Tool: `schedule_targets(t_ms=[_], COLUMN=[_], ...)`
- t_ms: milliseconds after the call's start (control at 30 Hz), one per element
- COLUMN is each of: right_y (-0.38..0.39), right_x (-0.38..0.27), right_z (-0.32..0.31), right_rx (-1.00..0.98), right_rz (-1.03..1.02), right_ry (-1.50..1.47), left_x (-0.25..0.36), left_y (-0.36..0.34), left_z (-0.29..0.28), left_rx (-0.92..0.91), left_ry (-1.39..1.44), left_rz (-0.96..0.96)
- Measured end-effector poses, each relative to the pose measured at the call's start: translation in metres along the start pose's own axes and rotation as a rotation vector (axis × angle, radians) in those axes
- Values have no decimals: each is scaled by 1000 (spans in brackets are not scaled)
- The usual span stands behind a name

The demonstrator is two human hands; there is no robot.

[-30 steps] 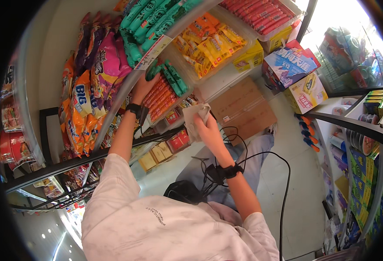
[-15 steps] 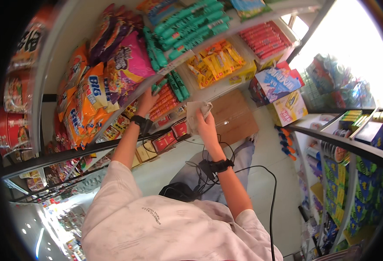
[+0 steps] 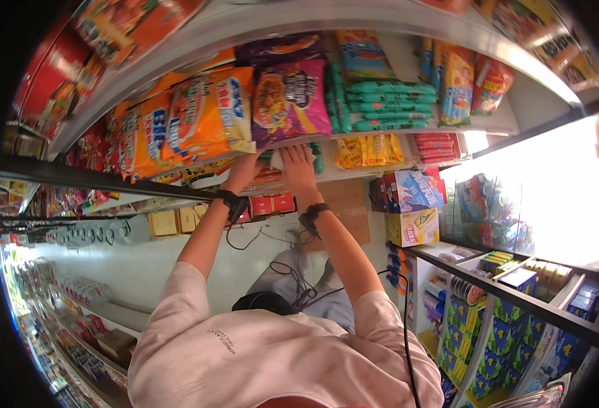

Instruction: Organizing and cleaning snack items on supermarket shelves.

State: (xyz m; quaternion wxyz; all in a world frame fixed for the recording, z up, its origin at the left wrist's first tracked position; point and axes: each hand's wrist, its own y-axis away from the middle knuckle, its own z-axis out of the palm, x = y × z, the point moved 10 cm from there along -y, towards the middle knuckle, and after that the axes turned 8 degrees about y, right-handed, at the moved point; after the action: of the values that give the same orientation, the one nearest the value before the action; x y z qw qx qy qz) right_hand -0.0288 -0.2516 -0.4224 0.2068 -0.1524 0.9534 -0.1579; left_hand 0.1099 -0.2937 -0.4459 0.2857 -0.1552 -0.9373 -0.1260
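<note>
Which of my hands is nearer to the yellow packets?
Right. Your right hand is a little left of the yellow packets; your left hand is farther left.

A pale short-sleeved shirt is worn, marked with dark print at seven o'clock; black wristbands, bluish trousers and, at five o'clock, a black cable are seen.

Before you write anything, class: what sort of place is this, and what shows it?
Probably a shop, perhaps one selling snacks. Big orange bags stand side by side on a shelf, green packets lie stacked farther right, and yellow packets sit together below them.
</note>
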Motion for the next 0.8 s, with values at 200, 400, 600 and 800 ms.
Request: schedule_targets(t_ms=[200,400,600,800], right_y=[8,3,49,94], right_x=[-18,-12,20,12], right_z=[0,12,-82,-123], right_rx=[-30,-154,242,88], right_rz=[-64,-57,426,1068], right_ry=[27,212,-650,-1005], left_x=[9,2,33,155], left_y=[25,31,67,122], left_z=[-26,-27,-28,-97], left_rx=[216,242,43,122], left_ry=[-17,57,-126,406], left_rz=[129,163,134,422])
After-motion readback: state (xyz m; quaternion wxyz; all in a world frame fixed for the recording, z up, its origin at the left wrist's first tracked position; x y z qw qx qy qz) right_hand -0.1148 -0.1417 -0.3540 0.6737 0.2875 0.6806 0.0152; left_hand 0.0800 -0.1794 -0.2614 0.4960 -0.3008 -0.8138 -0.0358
